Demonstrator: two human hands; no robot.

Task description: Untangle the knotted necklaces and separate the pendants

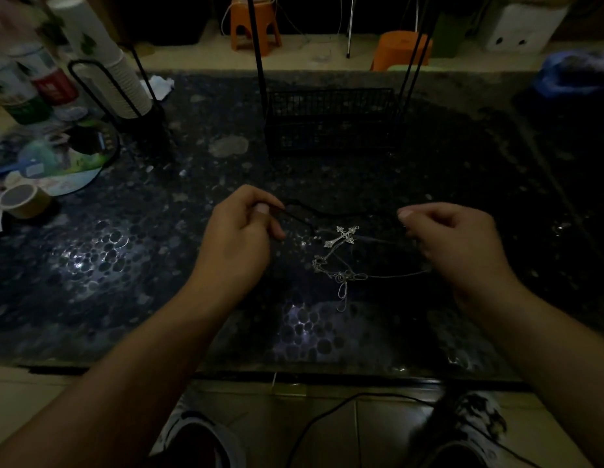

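A silver cross pendant [343, 236] lies on the dark speckled table [158, 265] between my hands. Below it a thin silver chain [344, 276] bunches into a small knot, with strands running right toward my right hand [452, 241]. A black cord [314, 212] loops across the table above the cross. My left hand [241, 228] pinches one end of that cord between thumb and fingers. The curled fingers of my right hand pinch the cord's other end, and thin chain strands reach under that hand.
A black wire basket [331, 119] stands behind the necklaces. At the left are a roll of tape [22, 201], a round fan [62, 170], bottles [30, 82] and a stack of paper cups [125, 82] in a holder. The table's front edge [293, 376] is near me.
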